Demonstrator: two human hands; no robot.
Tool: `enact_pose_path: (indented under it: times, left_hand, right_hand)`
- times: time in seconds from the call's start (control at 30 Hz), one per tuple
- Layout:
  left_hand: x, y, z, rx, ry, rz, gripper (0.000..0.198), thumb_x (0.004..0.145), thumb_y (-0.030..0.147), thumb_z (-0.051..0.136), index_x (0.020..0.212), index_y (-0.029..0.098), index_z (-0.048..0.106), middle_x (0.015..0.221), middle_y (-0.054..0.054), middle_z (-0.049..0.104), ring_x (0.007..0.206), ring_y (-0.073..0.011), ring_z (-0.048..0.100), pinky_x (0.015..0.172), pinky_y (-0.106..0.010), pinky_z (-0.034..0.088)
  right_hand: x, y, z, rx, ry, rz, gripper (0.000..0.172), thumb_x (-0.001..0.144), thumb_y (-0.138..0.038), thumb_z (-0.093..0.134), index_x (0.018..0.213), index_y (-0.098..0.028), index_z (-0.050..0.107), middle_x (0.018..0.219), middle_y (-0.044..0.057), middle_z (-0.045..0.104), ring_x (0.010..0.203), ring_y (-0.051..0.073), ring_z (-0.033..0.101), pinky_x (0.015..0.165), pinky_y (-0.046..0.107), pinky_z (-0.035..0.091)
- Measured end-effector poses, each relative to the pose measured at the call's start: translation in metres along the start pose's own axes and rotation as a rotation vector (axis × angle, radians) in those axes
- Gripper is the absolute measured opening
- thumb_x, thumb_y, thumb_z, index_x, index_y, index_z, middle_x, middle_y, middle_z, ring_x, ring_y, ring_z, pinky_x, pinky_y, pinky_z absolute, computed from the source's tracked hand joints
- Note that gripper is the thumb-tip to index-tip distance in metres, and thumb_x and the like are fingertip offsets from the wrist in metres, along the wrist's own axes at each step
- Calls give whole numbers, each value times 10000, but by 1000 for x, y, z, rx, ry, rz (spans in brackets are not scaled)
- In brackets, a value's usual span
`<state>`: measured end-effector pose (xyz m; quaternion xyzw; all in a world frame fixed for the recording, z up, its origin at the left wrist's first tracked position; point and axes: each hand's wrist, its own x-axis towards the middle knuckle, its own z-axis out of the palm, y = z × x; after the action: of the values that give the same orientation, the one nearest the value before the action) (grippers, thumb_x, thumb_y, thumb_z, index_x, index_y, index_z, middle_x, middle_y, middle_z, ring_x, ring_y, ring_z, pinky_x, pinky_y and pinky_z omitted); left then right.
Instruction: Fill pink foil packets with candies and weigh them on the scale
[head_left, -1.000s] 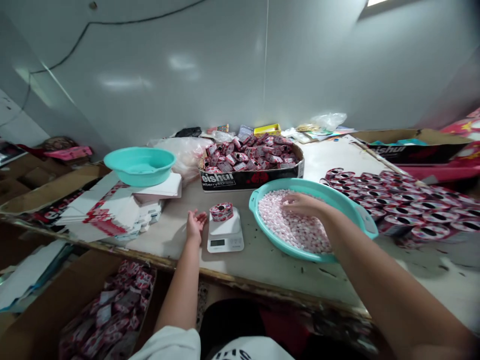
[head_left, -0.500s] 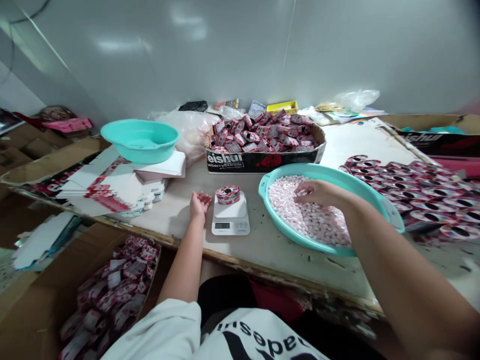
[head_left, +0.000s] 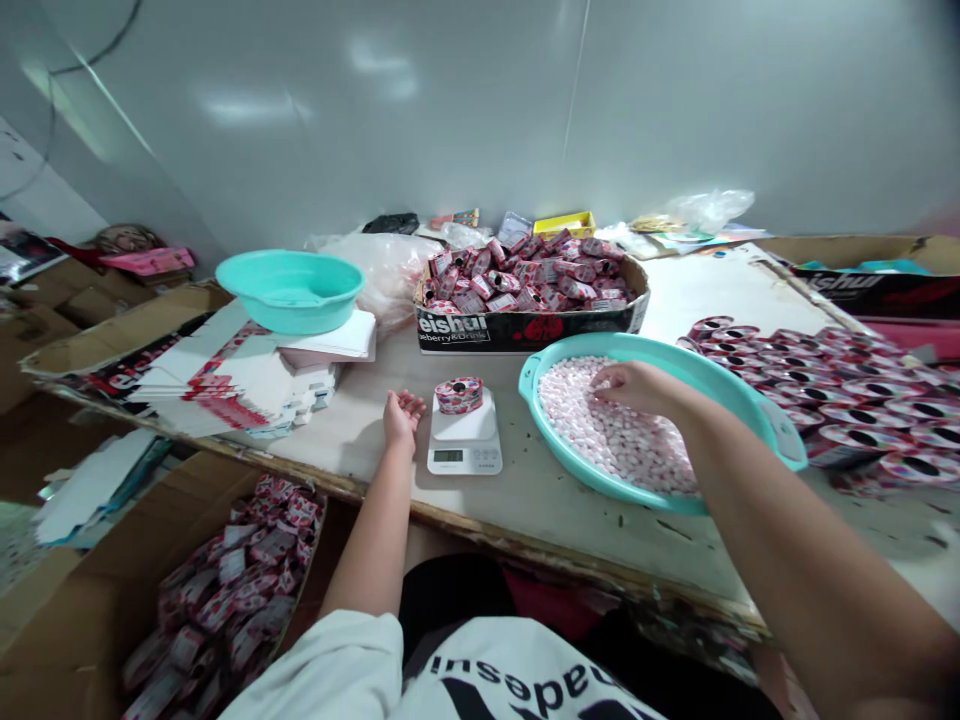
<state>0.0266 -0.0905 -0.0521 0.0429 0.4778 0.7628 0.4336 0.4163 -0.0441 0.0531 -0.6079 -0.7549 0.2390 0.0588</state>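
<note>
My left hand (head_left: 401, 417) rests palm up on the table, fingers loosely apart and holding nothing, just left of a small white scale (head_left: 464, 444). A round red-and-pink tin (head_left: 459, 395) sits on the scale. My right hand (head_left: 634, 387) reaches into a teal basin (head_left: 757, 415) full of small pink-white candies (head_left: 611, 435); its fingers curl down into the pile and I cannot see what they hold.
A cardboard box (head_left: 525, 325) of red wrapped packets stands behind the scale. Several open tins (head_left: 817, 385) cover the table at right. An empty teal bowl (head_left: 290, 290) sits on stacked flat cartons (head_left: 232, 385) at left. A box of packets (head_left: 225, 590) lies on the floor.
My right hand has shifted a little within the candy basin. My left hand stays beside the scale. The camera has tilted and moved slightly.
</note>
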Motion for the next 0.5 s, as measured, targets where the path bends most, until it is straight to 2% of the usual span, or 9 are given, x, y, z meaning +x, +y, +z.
enact_pose_path:
  times: [0.2, 0.33, 0.43, 0.5]
  left_hand:
    - [-7, 6, 2, 59, 75, 53, 337, 994, 436, 568, 1152, 142, 608, 1046, -62, 645, 820, -148, 632, 714, -314, 566]
    - [-6, 11, 1, 109, 88, 78, 317, 1025, 454, 439, 1002, 178, 594, 970, -31, 597, 722, -120, 635, 661, -267, 519]
    - [-3, 10, 1, 199, 105, 111, 340, 1021, 470, 391, 947, 192, 572, 973, -42, 588, 746, -135, 653, 682, -268, 514]
    - [-2, 6, 0, 289, 132, 168, 285, 1003, 460, 448, 984, 200, 562, 1062, -61, 591, 849, -153, 655, 744, -277, 518]
  right_hand:
    - [0, 3, 1, -12, 16, 25, 281, 933, -313, 565, 1088, -120, 700, 870, 55, 654, 646, 74, 498, 629, 224, 341]
    - [7, 7, 7, -34, -26, 58, 269, 941, -312, 545, 1098, -147, 687, 882, 38, 660, 652, 75, 520, 629, 212, 359]
    - [18, 11, 10, -44, -90, 93, 277, 946, -285, 503, 1131, -154, 662, 859, 32, 657, 604, 75, 515, 602, 213, 371]
    - [24, 17, 12, -44, -124, 136, 298, 943, -291, 488, 1158, -152, 641, 847, 40, 657, 586, 87, 518, 579, 220, 374]
